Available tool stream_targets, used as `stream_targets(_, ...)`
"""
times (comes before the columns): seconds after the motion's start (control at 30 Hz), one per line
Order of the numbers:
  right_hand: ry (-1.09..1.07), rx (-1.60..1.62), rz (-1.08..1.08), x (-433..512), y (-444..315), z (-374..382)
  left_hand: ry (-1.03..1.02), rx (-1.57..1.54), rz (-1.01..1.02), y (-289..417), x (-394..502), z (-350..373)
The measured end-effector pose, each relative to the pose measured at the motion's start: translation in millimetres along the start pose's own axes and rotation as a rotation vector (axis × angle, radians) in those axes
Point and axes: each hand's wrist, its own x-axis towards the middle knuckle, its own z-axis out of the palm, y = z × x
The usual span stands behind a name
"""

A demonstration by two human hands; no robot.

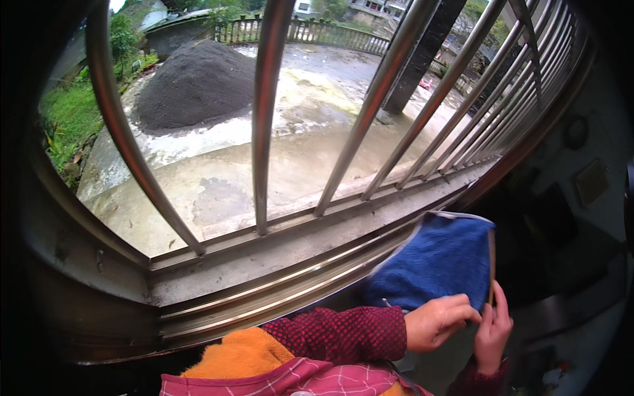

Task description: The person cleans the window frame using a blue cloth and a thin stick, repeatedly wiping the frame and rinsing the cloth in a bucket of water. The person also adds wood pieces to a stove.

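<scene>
A blue cloth [441, 257] with a pale edging is spread at the right of the window sill, its right edge running down to my hands. My left hand [436, 321] pinches the cloth's lower edge with bent fingers. My right hand [493, 329] grips the lower right corner between thumb and fingers. The two hands are close together, fingertips nearly touching. A red-and-black patterned sleeve [342, 331] covers my left forearm. Part of the cloth's lower edge is hidden behind my left hand and sleeve.
Metal window bars [262, 148] stand above the sill [277, 247] and its sliding track [277, 292]. Outside are a dark heap of sand or gravel [198, 89], concrete paving [297, 158] and a balustrade [337, 34]. The room on the right is dark, with indistinct objects.
</scene>
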Motion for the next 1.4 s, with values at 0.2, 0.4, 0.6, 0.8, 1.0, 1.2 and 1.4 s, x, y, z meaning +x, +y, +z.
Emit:
stream_targets(0.2, 0.342, 0.382, 0.167, -78, 44, 17, -0.075, -0.128, -0.009, 6, -7, 17)
stream_targets(0.4, 0.223, 0.381, 0.255, -89, 68, 24, -0.023, -0.212, -0.586, 1, -24, 11)
stream_targets(0.6, 0.054, 0.229, -0.016, -78, 67, 36, -0.119, 0.083, -0.805, 6, -43, -10)
stream_targets(0.8, 0.008, 0.545, -0.037, -57, 51, 62, 0.123, -0.038, -0.397, 59, -27, -63)
stream_targets(1.0, -0.122, 0.699, -0.108, -52, 56, 79, 0.675, -0.066, -0.329, 167, -13, -127)
stream_targets(1.2, -0.084, 0.602, 0.14, -92, 93, 94, 0.578, 0.332, -0.834, 173, -27, -165)
stream_targets(1.4, -0.258, 0.593, 0.171, -136, 131, 126, 0.268, 0.308, -1.416, 59, -39, -171)
